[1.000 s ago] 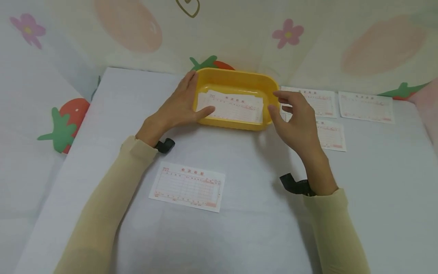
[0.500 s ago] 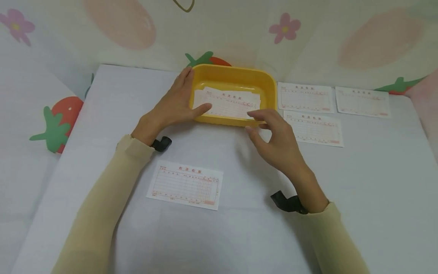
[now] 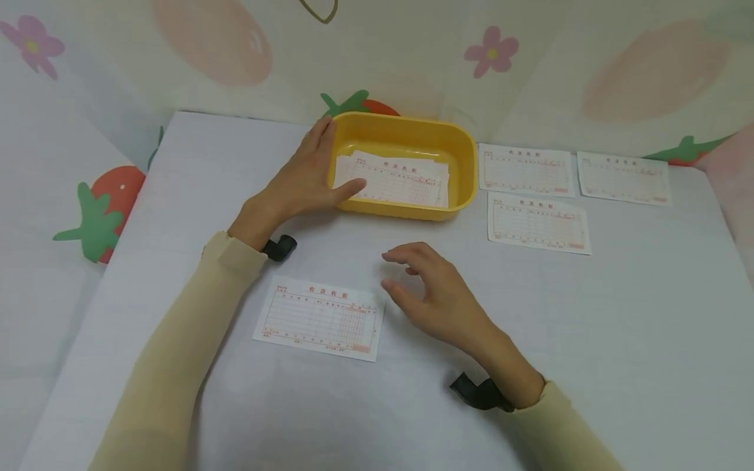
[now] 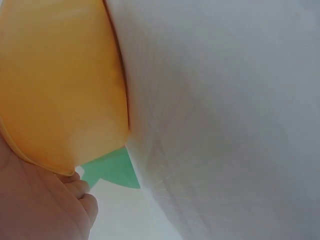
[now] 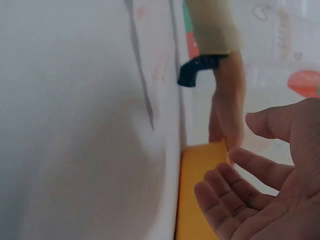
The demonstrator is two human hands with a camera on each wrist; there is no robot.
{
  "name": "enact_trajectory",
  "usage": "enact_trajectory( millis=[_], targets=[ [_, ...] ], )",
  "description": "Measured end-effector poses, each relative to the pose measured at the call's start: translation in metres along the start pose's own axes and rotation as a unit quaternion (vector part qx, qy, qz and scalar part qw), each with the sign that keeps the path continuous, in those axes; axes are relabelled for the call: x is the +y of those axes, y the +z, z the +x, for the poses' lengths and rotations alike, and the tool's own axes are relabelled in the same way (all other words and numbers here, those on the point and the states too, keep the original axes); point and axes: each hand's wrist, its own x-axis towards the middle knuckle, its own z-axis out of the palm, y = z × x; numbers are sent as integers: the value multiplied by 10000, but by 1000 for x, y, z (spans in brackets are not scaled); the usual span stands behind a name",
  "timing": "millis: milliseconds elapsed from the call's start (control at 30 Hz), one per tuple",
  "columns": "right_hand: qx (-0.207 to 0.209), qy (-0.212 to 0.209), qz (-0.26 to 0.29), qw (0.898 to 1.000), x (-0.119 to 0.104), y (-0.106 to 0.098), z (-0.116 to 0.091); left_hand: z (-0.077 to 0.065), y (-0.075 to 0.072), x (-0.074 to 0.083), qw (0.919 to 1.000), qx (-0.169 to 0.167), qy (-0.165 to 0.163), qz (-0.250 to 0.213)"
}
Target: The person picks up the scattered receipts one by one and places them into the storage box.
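Note:
A yellow plastic basket (image 3: 465,196) stands at the back of the table, with a stack of printed receipt slips (image 3: 400,183) lying in it. My left hand (image 3: 300,176) grips the basket's left end, thumb over the front rim and fingers around the far corner; in the left wrist view its fingers (image 4: 82,192) curl at the rim. My right hand (image 3: 442,297) is over the table in front of the basket, holding nothing, its fingers and thumb apart and loosely bent. Left of its fingertips, a single receipt slip (image 3: 321,319) lies flat on the table.
Right of the basket lie three more slips: one beside it (image 3: 527,170), another at the far right (image 3: 624,178) and a third below the first (image 3: 538,222). A patterned cloth wall (image 3: 412,59) rises behind the white table (image 3: 636,314).
My right hand has moved from the basket's right end, past its front edge, toward the near slip. My left hand has stayed on the basket, and the slips lie as before.

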Motion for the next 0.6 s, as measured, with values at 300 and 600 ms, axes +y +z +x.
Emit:
enact_trajectory(
  millis=[300,600],
  targets=[
    [-452,239,-338,9981,-8,23,-14,-1,-1,0,9999,73,88,57],
    [-425,317,-1087,9927,-14,37,-22,0,0,0,10000,44,72,42]
  ],
)
